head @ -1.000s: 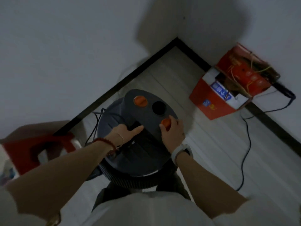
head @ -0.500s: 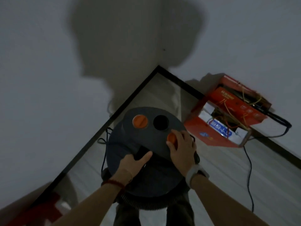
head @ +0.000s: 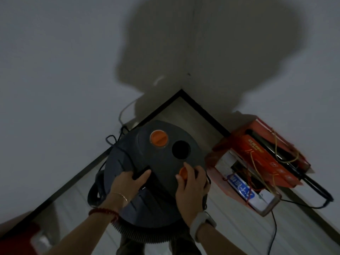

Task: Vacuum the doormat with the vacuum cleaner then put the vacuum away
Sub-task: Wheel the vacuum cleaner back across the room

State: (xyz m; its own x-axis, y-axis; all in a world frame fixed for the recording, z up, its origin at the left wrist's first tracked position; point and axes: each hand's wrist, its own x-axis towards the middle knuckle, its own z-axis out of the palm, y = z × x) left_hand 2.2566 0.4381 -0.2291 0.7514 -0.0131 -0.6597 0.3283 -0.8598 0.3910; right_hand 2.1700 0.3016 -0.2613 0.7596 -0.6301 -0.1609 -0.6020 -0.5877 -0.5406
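Canister vacuum (head: 154,173) stood in room corner. Left hand (head: 127,186) gripped its top handle; right hand (head: 191,188) pinched orange knob (head: 183,173). Red cardboard box (head: 257,162) just beside, holding cartons, yellow cord.

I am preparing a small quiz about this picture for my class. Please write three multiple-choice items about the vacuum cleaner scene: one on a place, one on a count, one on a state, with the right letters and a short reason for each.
1. Where does the vacuum cleaner stand?
A. in the corner where two walls meet
B. in the middle of the room
C. on a table

2. How many orange knobs show on its lid?
A. one
B. two
C. four

3. What is the right hand doing?
A. hanging free
B. pinching the near orange knob
C. holding the red box

Answers:
1 A, the black skirting of both walls meets just behind it.
2 B, a far orange knob and the near one.
3 B, thumb and fingers curl round that knob, while the left hand has its grip at the dark handle.
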